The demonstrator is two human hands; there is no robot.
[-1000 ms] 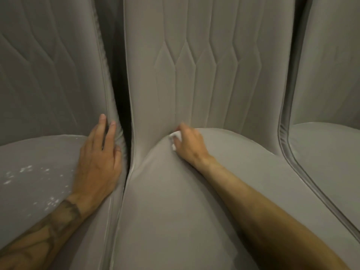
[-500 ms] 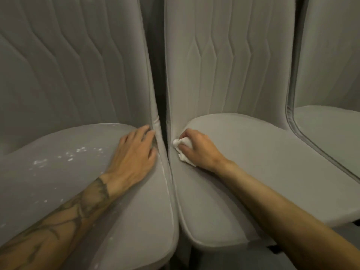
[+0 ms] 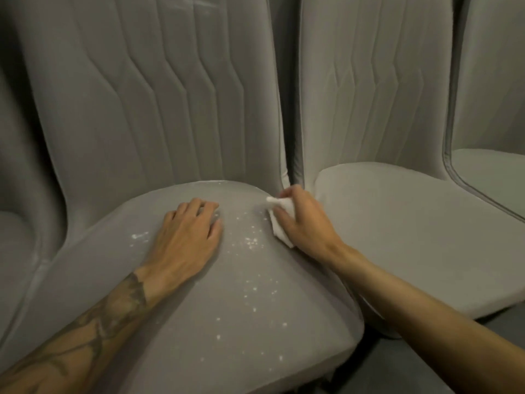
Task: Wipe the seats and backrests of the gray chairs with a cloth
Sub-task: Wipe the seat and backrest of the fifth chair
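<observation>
the cloth (image 3: pixel 277 227) is white and crumpled. it lies on the far right part of the speckled seat (image 3: pixel 227 322), close to that seat's right edge and to the dark gap between two chairs. the right hand (image 3: pixel 305 223) grips it, fingers curled over the top. one corner of the cloth pokes out past the fingertips to the far left, and a flap shows under the palm on the near side. hand and cloth rest on the seat fabric.

the left hand (image 3: pixel 187 234) lies palm down on the same seat, left of the cloth and apart from it. its fingers are nearly straight, slightly spread, and hold nothing. they point toward the backrest (image 3: pixel 156 109). its forearm bears a dark tattoo (image 3: pixel 96 328).

white specks (image 3: pixel 251 243) dot the seat between the two hands and trail toward the near edge. a small white smear (image 3: pixel 139 236) sits just left of the left hand.

the backrest rises upright behind the seat, gray, with stitched lines that run down and kink partway.

to the right stands the second chair (image 3: pixel 412 228), its paler seat just beside the speckled one. the right forearm crosses above the gap between them. its back carries the same stitched lines. farther right, part of a third chair (image 3: pixel 488 172) shows, edged with dark piping. at the far left, a slice of another chair (image 3: pixel 17 240) is in view. dark floor (image 3: pixel 397 365) shows at the near right, under the right forearm.
</observation>
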